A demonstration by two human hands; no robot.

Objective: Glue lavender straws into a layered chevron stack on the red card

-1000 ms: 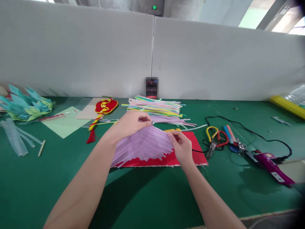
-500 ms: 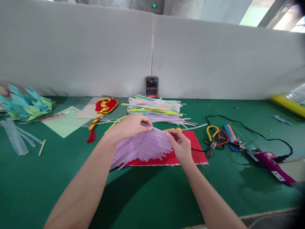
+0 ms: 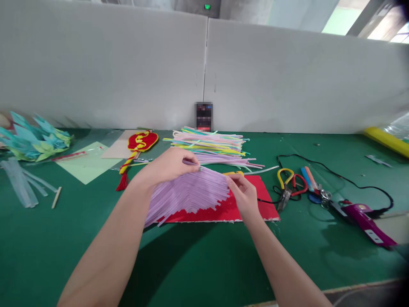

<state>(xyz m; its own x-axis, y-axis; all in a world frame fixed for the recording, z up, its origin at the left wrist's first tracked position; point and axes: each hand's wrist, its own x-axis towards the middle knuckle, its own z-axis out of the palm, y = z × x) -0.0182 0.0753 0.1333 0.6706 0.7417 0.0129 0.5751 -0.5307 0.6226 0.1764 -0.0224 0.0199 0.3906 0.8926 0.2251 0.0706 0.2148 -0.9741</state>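
A wide fan-like panel of lilac pipe cleaners (image 3: 191, 194), laid side by side in a V pattern, is held up over a red board (image 3: 265, 204). My left hand (image 3: 175, 165) pinches its upper edge near the middle, thumb and fingers closed. At the upper right corner, my right hand (image 3: 243, 192) grips the ends of the pipe cleaners between thumb and fingers. Just behind the panel lies a pile of loose pipe cleaners (image 3: 207, 145) in pink, yellow, green and lilac. A bit of yellow (image 3: 236, 173) shows behind the panel's edge.
To the right lie yellow-handled scissors (image 3: 285, 187), red-handled pliers (image 3: 298, 183) and a purple corded tool (image 3: 367, 224). On the left are a red and yellow fan ornament (image 3: 140, 145), green paper (image 3: 89, 164) and a turquoise paper flower (image 3: 35, 138). A phone-like device (image 3: 203, 116) leans on the partition.
The panel has shifted slightly left together with my left hand. My right hand stays at its right corner, with a barely changed grip.
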